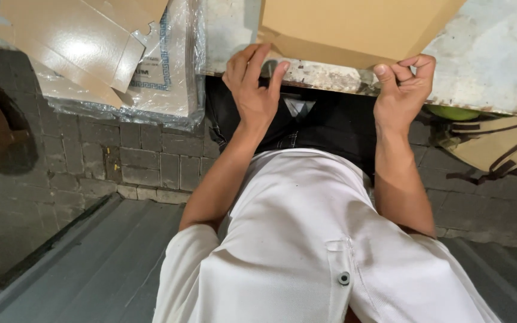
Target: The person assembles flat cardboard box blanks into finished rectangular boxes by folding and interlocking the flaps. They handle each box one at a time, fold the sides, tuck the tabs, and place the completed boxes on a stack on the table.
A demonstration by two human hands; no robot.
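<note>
While we look straight down from the head camera, we see the flat brown cardboard sheet (354,27) lying on the worn, pale grey tabletop (492,60) at the far side of the scene, its near edge hanging a little over the table's chipped rim. Our left hand (254,90) lies with the palm down at the sheet's near left corner, fingers spread and only slightly bent; the fingertips touch the cardboard edge and the table rim, and the hand is not closed around anything. Our right hand (403,87) is at the sheet's near right corner, fingers curled in tight, with the thumb and forefinger pinching the cardboard edge between them. Both bare forearms run from the near side up to the table, above our white shirt (306,239) and dark trousers (330,122).

Far left, a stack of glossy tan cardboard blanks (73,42) lies on top of a bundle wrapped in clear plastic film (169,78). At the right, under the table edge, sits a tan bag with dark brown straps (498,146), and just beside it something green (453,112) that we cannot make out. Grey paving bricks (91,161) cover the ground, and a grey metal ramp (103,263) lies near left.
</note>
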